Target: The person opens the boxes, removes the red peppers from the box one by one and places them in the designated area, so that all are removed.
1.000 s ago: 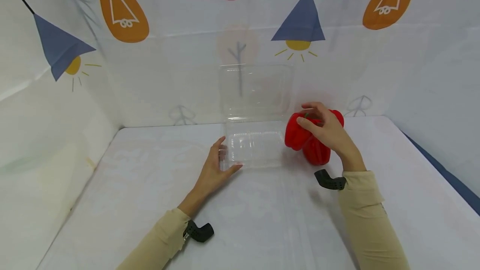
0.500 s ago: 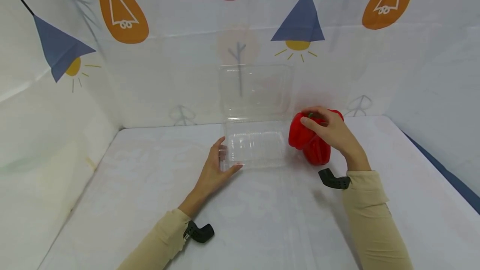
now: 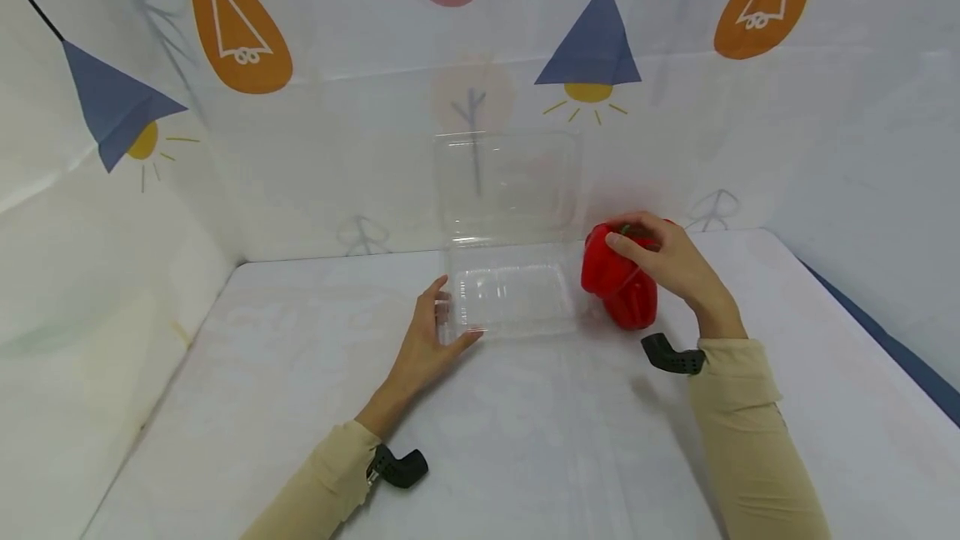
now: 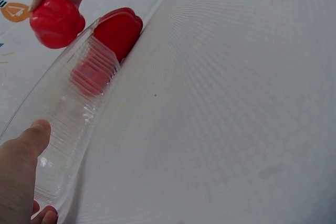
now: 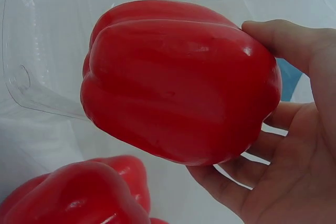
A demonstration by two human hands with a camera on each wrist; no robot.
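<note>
My right hand point(image 3: 671, 261) grips a red bell pepper point(image 3: 606, 265) by its stem end, thumb on one side and fingers on the other. In the right wrist view the held bell pepper point(image 5: 178, 82) lies sideways across the picture. Below it another red bell pepper point(image 3: 632, 302) rests on the table; a bit of red point(image 3: 667, 222) shows behind my right hand. My left hand point(image 3: 423, 344) holds the left end of an open clear plastic container point(image 3: 517, 327), its thumb point(image 4: 37, 135) on the near wall. Part of its fingers is hidden.
The container's lid point(image 3: 510, 182) stands raised against the white patterned backdrop point(image 3: 337, 148). A white cover spreads over the table point(image 3: 525, 440). Black wrist mounts point(image 3: 401, 468) sit on both sleeves. A fabric wall point(image 3: 112, 290) bounds the left side.
My right hand has drawn slightly to the right with the bell pepper, away from the container. The left hand keeps its place. The head view has shifted slightly.
</note>
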